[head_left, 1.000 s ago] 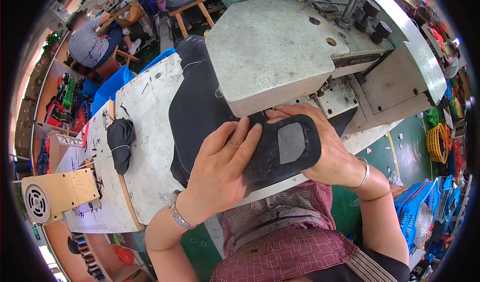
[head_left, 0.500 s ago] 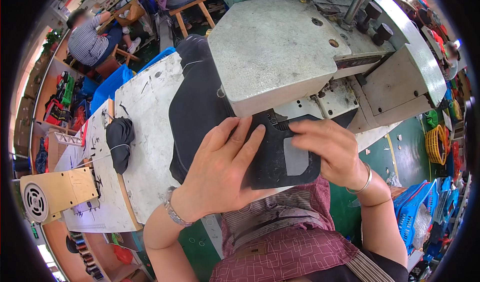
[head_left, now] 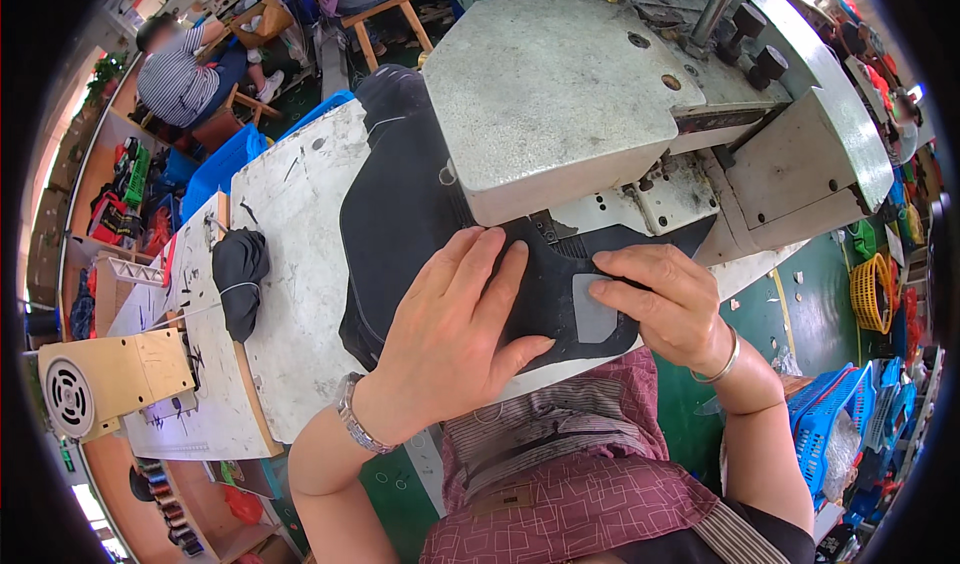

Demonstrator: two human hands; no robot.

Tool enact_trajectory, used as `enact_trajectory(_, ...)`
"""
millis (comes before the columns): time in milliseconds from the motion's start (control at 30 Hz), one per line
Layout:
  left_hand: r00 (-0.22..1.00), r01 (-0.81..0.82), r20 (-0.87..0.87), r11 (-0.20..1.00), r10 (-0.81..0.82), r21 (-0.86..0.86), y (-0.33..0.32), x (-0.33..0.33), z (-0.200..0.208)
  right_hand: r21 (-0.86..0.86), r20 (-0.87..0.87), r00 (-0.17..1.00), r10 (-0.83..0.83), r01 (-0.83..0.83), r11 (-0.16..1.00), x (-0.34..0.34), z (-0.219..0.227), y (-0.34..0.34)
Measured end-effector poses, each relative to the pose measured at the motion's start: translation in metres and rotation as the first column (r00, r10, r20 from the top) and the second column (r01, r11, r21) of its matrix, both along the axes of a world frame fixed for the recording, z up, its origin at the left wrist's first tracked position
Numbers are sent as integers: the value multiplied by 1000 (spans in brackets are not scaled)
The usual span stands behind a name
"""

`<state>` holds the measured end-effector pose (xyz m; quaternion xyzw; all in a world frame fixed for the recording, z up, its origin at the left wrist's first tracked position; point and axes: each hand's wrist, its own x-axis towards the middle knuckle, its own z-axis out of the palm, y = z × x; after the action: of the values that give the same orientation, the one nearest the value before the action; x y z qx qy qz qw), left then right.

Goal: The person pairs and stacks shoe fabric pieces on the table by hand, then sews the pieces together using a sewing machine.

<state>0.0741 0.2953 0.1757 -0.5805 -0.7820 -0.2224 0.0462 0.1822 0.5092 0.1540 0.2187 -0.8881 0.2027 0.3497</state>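
A black fabric piece (head_left: 395,199) lies on the white worktable, partly under the head of an industrial sewing machine (head_left: 550,94). Its near right end carries a grey rectangular patch (head_left: 596,309) and a curved cut edge beside the machine's metal plate. My left hand (head_left: 450,324) rests flat on the cloth, fingers extended toward the machine and thumb spread to the right. At the right end, my right hand (head_left: 665,304) pinches the fabric edge next to the patch, with fingertips reaching onto it. The machine's needle is hidden by its head.
On the worktable (head_left: 300,214), a black tied bundle (head_left: 240,284) lies left. A beige motor-like unit (head_left: 115,384) stands farther left. Blue baskets (head_left: 840,414) and a yellow basket (head_left: 872,289) are at the right. Another person (head_left: 180,74) sits at the far left.
My right hand has lowered slightly and its fingers have closed on the fabric edge. The left thumb now lies on the cloth, and the curved edge has turned a little.
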Motion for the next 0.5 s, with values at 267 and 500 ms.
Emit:
enact_trajectory(267,999,3,-46,1000,-2,14,0,0,-1,-65,23,1000,-6,7,998,0,1,-1)
enact_trajectory(500,1000,-12,-16,1000,12,22,-2,-2,-4,-116,25,1000,18,-15,993,-5,-3,-1)
